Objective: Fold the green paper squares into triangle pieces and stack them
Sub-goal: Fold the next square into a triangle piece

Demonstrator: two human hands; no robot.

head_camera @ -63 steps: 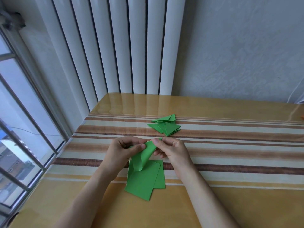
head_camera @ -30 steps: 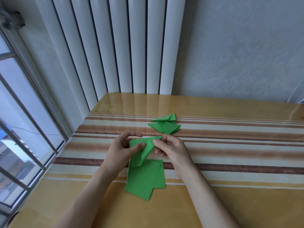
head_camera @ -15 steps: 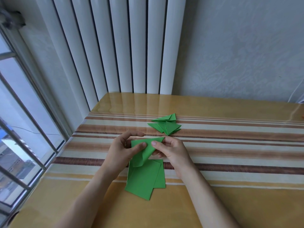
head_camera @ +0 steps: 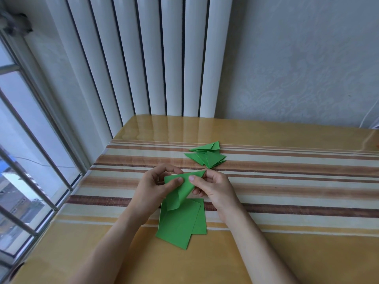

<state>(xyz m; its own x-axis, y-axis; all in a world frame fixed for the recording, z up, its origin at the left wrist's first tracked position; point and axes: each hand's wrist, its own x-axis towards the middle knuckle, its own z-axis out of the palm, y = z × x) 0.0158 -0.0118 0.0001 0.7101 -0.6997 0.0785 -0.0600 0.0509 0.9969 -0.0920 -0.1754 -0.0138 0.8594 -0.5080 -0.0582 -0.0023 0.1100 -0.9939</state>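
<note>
Both hands, left hand (head_camera: 152,186) and right hand (head_camera: 213,186), pinch a curled green paper square (head_camera: 181,190) above the striped table (head_camera: 287,181). The corners may meet unevenly, so the crease could land crooked. Flat green sheets (head_camera: 180,222) lie underneath; folded green triangles (head_camera: 207,156) sit just beyond, unobstructed.

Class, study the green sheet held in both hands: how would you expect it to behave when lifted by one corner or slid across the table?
The green sheet is probably floppy: its lower part curls over between the left hand and right hand. It looks thin, so likely very light. On the glossy table it would probably slide easily.
</note>
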